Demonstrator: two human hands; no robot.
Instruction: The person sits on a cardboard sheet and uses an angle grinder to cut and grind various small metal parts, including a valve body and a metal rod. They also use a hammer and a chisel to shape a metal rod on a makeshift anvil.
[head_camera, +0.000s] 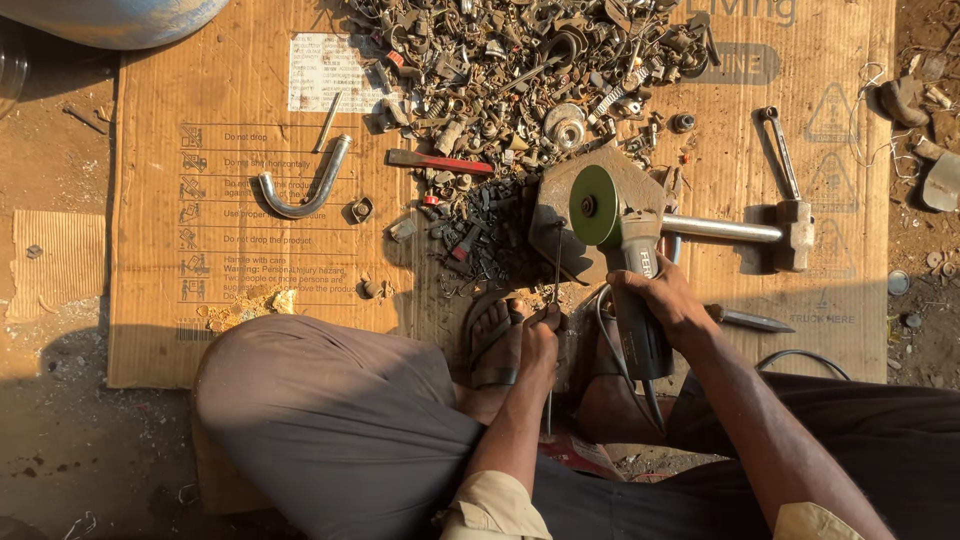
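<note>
White label (328, 70) on brown cardboard (230, 330)

Layout on the cardboard sheet (250, 340): scrap-metal heap (520, 70) at the far edge; bent pipe (308, 190) to its left; hammer (760, 232) to the right, wrench (780, 150) just behind it. Angle grinder (620, 240) lies between heap and feet, under the right hand (665, 300); left hand (540, 335) beside it.

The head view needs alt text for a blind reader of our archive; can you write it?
Seen from above, a seated person's right hand grips an angle grinder with a green disc, while the left hand pinches a thin metal rod near the disc. They sit on cardboard strewn with a scrap metal pile, a bent pipe and a hammer.
</note>
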